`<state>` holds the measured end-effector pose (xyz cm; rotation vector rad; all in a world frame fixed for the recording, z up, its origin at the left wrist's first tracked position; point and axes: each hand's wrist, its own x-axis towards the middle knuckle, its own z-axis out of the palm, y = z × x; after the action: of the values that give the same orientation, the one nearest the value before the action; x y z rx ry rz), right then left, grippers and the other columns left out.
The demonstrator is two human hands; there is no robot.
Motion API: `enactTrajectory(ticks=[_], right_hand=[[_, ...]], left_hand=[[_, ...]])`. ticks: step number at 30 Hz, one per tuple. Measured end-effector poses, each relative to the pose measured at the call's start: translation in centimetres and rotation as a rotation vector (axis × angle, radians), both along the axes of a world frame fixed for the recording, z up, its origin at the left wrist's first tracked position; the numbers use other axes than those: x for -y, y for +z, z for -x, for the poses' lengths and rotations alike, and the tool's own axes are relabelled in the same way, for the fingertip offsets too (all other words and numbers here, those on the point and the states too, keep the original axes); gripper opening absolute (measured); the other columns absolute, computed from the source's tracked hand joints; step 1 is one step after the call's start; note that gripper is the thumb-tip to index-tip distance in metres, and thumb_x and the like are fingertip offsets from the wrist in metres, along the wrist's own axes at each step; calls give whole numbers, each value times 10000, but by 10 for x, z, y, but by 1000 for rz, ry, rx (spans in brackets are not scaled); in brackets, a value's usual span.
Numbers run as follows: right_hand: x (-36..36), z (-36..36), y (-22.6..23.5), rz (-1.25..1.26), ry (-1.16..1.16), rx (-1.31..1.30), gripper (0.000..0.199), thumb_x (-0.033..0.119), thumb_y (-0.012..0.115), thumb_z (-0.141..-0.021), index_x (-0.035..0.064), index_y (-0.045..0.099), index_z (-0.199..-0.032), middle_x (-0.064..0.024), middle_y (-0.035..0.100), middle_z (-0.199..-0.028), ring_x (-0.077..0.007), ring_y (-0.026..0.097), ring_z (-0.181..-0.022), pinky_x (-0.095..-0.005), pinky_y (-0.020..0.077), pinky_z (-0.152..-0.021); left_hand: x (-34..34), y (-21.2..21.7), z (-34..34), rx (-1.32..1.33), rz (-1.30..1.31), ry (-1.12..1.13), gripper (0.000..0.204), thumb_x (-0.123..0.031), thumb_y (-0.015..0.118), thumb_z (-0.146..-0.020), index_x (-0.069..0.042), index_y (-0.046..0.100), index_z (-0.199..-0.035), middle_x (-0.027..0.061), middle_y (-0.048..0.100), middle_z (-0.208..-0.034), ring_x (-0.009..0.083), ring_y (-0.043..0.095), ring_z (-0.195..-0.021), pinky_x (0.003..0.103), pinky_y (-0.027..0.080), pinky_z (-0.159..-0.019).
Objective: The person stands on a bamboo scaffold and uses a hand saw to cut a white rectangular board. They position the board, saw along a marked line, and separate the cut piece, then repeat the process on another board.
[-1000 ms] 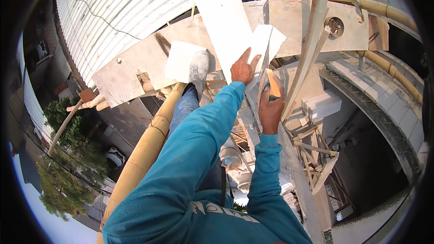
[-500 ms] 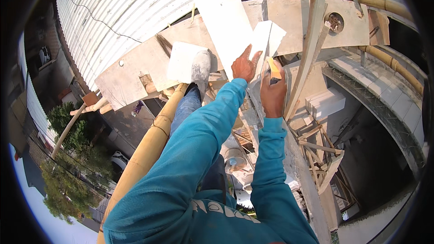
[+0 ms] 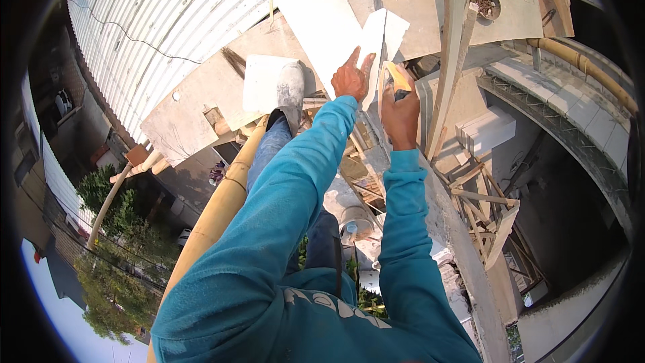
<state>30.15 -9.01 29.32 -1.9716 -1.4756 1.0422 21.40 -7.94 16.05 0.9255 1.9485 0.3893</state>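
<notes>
My left hand (image 3: 351,81) open, fingers flat on white board (image 3: 376,44) edge. My right hand (image 3: 400,109) grips orange-handled tool (image 3: 396,79) beside it. Open drop below.

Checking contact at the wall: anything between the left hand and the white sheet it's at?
Nothing visible. The left hand lies with its fingers directly on the white sheet. The right hand grips a yellow-handled tool beside it, off to the side, not between.
</notes>
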Motion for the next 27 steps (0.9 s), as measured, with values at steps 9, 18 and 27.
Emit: enactTrajectory(ticks=[9,18,27], right_hand=[[101,0,57,200,-51,-85,514,-4,558,-924,-13,438,-1423,-277,609,-1270,-330,624,-1182,-403,502,-973],[158,-10,62,62,28,-27,584,-33,532,-879,16,422,-1450,-298,596,-1283,-413,627,-1163,-466,520,-946],[76,-22,-27,-82,-7,-30,562,-13,610,-866,82,488,-1407,-297,680,-1034,-433,696,-881,-480,540,-719]], left_hand=[[3,-6,8,-47,-58,49,656,-643,502,-943,-164,582,-1383,240,701,-822,439,676,-814,521,514,-760],[3,-14,3,-122,26,31,712,-692,438,-944,-172,546,-1419,243,719,-973,427,686,-904,520,519,-824],[7,-2,-12,-124,-53,-2,707,-687,439,-945,-148,580,-1380,267,710,-929,451,678,-917,535,511,-819]])
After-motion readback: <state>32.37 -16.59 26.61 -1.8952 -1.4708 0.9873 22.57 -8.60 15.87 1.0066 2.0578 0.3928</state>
